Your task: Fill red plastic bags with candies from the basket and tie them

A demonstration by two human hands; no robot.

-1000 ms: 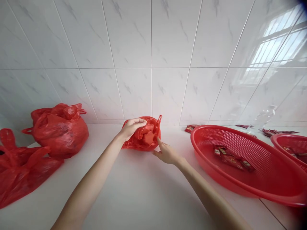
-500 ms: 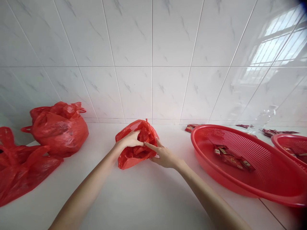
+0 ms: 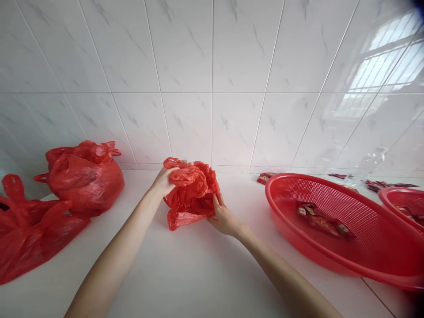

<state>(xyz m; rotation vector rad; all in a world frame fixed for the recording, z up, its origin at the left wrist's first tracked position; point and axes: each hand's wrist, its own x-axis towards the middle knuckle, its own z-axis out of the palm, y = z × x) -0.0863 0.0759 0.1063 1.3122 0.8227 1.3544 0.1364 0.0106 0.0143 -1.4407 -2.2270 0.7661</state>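
Note:
A crumpled red plastic bag [image 3: 190, 198] stands on the white counter between my hands, its mouth partly open toward me. My left hand [image 3: 166, 179] is closed on a bunched part of the bag at its upper left. Against the bag's right edge is my right hand [image 3: 224, 217], with the thumb outside near the bottom and the fingers gripping the rim. What lies deep inside the bag is hidden by its folds.
Two filled red bags, one behind [image 3: 88, 179] and one nearer [image 3: 36, 234], sit at the left. A large red basket [image 3: 314, 260] with several red packets [image 3: 323, 223] is at the right. Behind it are a clear bottle [image 3: 369, 165], loose packets and another basket [image 3: 402, 192].
My left hand has come out of the bag's mouth and moved up and left, lifting a bunch of red plastic. My right hand has closed on the right rim.

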